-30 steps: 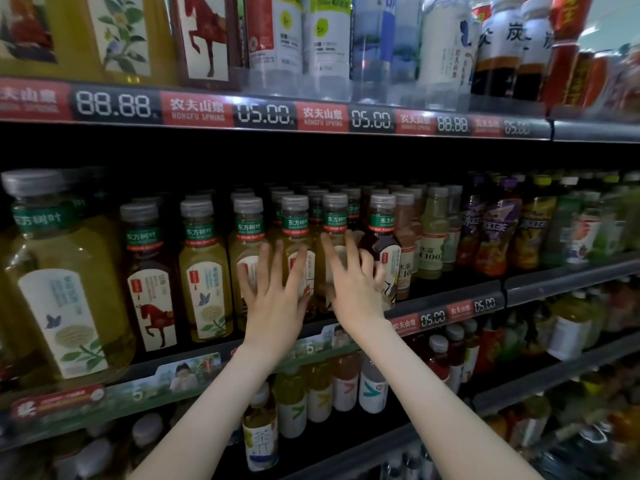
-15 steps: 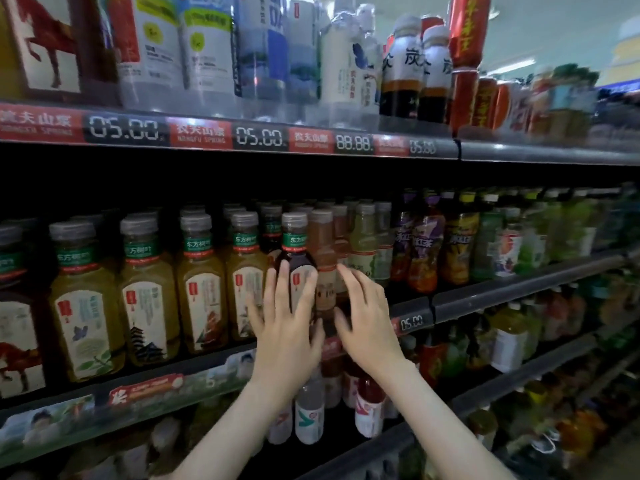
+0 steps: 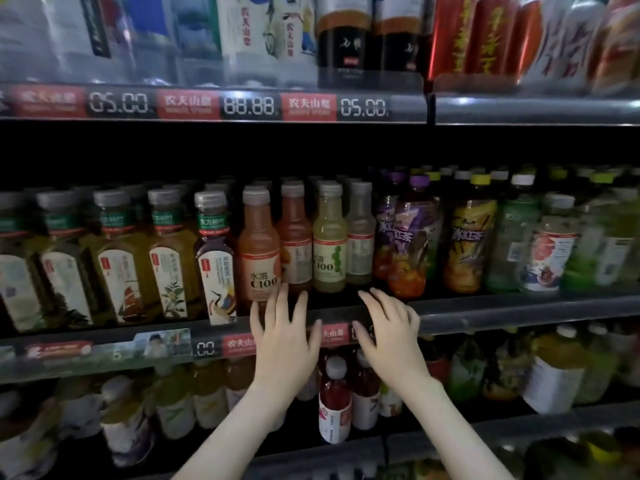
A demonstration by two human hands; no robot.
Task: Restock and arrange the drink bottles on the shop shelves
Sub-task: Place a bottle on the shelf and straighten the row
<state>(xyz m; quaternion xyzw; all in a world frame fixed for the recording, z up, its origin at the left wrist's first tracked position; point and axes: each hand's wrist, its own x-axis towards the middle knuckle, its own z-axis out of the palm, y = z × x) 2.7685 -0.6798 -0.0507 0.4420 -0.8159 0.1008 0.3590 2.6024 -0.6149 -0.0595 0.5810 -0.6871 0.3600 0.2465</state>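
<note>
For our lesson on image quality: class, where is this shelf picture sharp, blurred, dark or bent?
Head view: sharpest at the orange C100 bottle, left hand and right hand; top-shelf bottles and lower-left bottles smear; deep shadow under the top shelf; price strip digits legible.

Observed: my left hand (image 3: pixel 284 337) and right hand (image 3: pixel 391 336) are bare, fingers long and slender, and my forearms (image 3: pixel 239 424) are uncovered from wrist to the frame's lower edge.

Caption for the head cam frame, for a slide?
Head view: left hand and right hand, open with fingers spread, at the middle shelf edge below the C100 bottles.
</note>
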